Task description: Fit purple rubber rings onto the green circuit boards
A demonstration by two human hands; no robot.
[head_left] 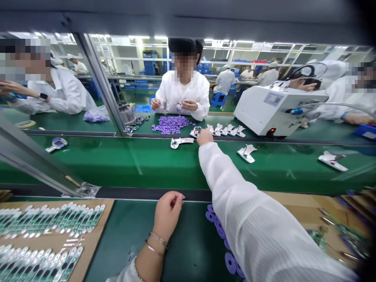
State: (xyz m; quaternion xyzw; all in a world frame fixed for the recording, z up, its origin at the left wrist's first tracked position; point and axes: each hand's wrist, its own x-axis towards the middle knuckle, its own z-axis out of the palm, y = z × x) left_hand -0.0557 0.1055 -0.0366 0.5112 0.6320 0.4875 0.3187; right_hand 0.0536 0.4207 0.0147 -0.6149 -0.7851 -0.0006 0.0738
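Observation:
My right hand [205,136] reaches far across the green belt [152,162], closed at the end of a white plastic housing [195,132] with a purple ring. Its fingertips are partly hidden behind the hand. Beside it on the belt lies another white housing [182,142] with a small board and red wires. My left hand [169,211] rests by the near edge of the belt, fingers curled in, nothing visible in them. Purple rings [210,216] lie on the near bench, partly covered by my right sleeve.
Circuit boards [73,219] stand in rows on cardboard at left. Across the belt are a purple ring pile [172,124], several white housings [226,130] and a white machine [264,109]. A co-worker [182,90] sits opposite, holding a part. A metal post [100,84] rises at left.

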